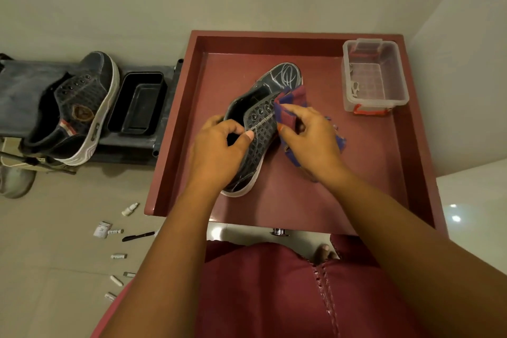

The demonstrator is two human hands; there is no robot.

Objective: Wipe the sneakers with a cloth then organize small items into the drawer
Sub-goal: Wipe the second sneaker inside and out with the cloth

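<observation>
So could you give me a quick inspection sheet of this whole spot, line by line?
Surface: open dark red wooden drawer, floor tiles around it.
Job's things: dark mesh sneaker in the drawer; red and blue cloth against it; second dark sneaker on the grey rack.
Clutter: clear plastic box, black tray, small white tubes and black pen on the floor.
Hands: left hand grips the sneaker; right hand holds the cloth.
Cables: nothing seen.
Surroundings: pale walls.
</observation>
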